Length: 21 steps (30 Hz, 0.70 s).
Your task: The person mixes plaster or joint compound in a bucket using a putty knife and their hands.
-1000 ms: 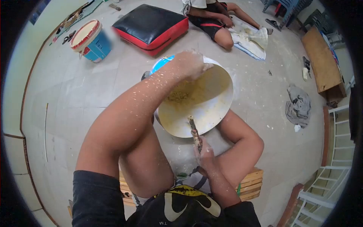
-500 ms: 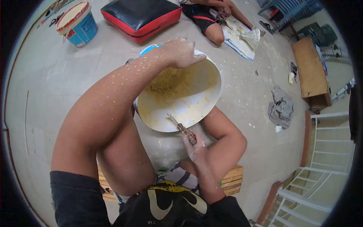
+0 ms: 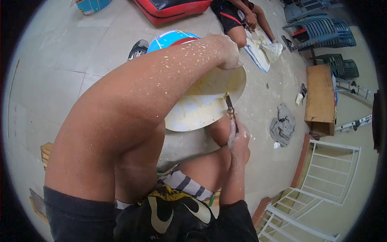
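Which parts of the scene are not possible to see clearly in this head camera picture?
- Head view: inside of the large cream plastic bucket, mostly covered by the left forearm.
- Left hand fingers, curled over the rim.
- Thin scraping tool: its handle is inside the right hand.
- Second person, cut off by the top edge.

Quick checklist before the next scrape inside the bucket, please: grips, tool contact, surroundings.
1. Left hand gripping bucket rim: ok, fingers curl over the top edge.
2. Right hand closed on tool: ok.
3. Tool tip against the inner wall near the rim: ok.
4. Bucket tilted, mouth toward the person: ok.
5. Residue left deeper inside: cannot tell, the left arm hides that part.
6. Other person seated apart from the bucket: ok.
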Available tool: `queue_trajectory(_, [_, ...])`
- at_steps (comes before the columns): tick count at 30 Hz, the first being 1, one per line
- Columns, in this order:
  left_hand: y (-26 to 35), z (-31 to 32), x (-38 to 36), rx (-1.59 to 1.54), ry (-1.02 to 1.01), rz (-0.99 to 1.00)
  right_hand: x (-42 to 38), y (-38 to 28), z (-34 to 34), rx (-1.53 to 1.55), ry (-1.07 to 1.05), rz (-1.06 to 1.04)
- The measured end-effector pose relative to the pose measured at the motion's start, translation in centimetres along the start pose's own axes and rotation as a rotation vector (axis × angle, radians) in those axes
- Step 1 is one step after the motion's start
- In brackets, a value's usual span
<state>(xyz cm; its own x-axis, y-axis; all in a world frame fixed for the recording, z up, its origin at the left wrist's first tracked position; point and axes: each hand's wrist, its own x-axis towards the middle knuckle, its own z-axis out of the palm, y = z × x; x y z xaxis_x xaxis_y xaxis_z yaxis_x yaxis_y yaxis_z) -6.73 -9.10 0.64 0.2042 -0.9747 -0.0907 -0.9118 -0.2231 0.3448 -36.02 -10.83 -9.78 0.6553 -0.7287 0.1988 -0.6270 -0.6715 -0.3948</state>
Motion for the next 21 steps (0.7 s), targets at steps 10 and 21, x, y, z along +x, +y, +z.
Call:
queue_trajectory(10, [0.9,-0.4,1.1,0.05,-0.144,-0.088,1.0,-0.7,-0.4,0.007,-0.085,0.058])
queue_trajectory(21, [0.5,-0.3,0.9,0.016,-0.081,-0.059,0.1,0.9,2.4,0.225,-0.202,0.11])
